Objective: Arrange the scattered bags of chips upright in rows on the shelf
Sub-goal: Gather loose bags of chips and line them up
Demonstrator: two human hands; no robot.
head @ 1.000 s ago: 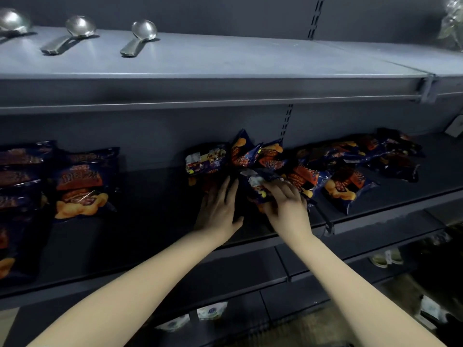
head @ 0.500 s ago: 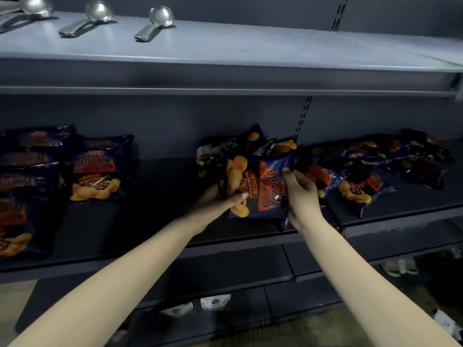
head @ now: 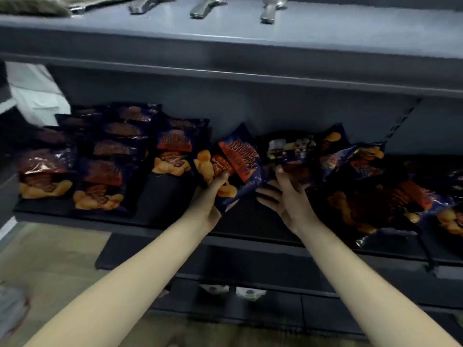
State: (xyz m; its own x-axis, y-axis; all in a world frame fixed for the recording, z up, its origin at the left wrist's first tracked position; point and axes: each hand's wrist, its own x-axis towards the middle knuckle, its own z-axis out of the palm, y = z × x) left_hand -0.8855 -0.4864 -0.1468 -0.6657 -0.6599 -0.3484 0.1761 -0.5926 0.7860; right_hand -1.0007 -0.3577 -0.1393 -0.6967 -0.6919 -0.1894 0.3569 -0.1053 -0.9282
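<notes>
My left hand grips a dark blue chip bag with orange print, tilted in the air over the middle of the dark shelf. My right hand is just right of that bag with fingers spread and holds nothing. To the left, several matching bags stand upright in rows, the nearest one beside the held bag. To the right, several more bags lie in a scattered heap.
An upper grey shelf overhangs the bags and carries metal spoon handles. A white sheet hangs at the left. Lower shelves hold small white packets. The floor shows at the lower left.
The view has swung left and nearer. The bag held between both hands now sits in my left hand alone, closer to the upright rows. My right hand has let go and opened.
</notes>
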